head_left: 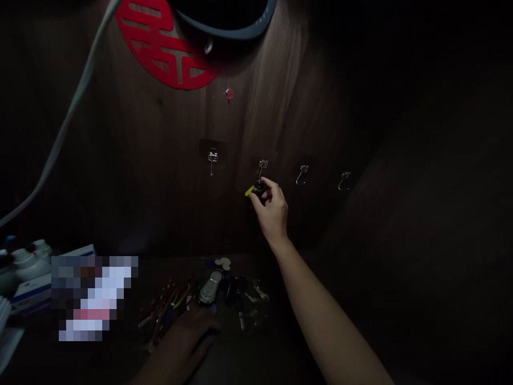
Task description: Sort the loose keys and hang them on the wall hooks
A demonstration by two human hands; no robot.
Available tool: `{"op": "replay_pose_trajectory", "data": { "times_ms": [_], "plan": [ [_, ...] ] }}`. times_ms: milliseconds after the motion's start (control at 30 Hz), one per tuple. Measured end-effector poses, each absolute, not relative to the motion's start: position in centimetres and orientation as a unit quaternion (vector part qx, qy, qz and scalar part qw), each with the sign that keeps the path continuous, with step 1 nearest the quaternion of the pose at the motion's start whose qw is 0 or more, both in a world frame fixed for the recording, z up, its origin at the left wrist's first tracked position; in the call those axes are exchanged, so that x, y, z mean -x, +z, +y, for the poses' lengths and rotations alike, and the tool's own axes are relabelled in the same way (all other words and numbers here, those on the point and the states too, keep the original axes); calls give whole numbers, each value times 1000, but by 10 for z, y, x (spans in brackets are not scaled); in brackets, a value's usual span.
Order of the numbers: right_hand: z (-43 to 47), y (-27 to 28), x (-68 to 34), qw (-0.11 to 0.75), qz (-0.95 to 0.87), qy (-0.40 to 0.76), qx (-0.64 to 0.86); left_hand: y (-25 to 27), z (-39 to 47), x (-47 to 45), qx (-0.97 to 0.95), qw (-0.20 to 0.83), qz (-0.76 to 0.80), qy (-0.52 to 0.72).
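My right hand (274,209) is raised to the dark wooden panel, its thumb and fingers pinching a small dark ring with a yellow tag (249,191). The ring touches or lies just in front of the lower end of the second metal hook (263,164); I cannot tell whether it hangs on it. Low in the dim foreground, my left hand (193,327) rests with fingers stretched and thumb apart. Beside it are a grey remote-like fob (210,287), several keys (256,293) and a bundle of coloured cords or bands (169,302).
More hooks sit on the panel: one at left (212,157), two at right (303,170), (344,181). A red paper cutout (180,75) and a dark rounded object (236,33) are above. A pale cable (76,101) crosses at left, over white bottles (30,263) and a box (34,293).
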State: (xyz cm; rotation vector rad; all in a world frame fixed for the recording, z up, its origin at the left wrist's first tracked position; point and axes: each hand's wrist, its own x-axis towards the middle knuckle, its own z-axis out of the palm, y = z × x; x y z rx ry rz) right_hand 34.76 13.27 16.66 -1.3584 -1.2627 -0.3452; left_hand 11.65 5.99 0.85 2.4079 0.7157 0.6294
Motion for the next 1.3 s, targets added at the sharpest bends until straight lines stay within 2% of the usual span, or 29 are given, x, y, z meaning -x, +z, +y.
{"op": "replay_pose_trajectory", "data": {
  "times_ms": [233, 367, 633, 900, 1133, 1300],
  "plan": [
    [104, 134, -358, 551, -592, -52, 585, 5, 62, -115, -900, 277, 265, 209],
    [88, 104, -369, 503, -614, 4, 608, 8, 62, -117, -903, 272, 269, 197],
    [67, 42, -393, 469, -578, 123, 656, 7, 64, -118, -900, 274, 260, 217],
    [56, 31, -411, 400, -569, 260, 670, 6, 68, -118, -898, 264, 259, 237],
    [39, 42, -419, 258, -575, 433, 644, 4, 73, -116, -897, 227, 291, 242],
    [34, 43, -419, 162, -597, 429, 659, 3, 74, -117, -892, 217, 315, 242]
  ]
}}
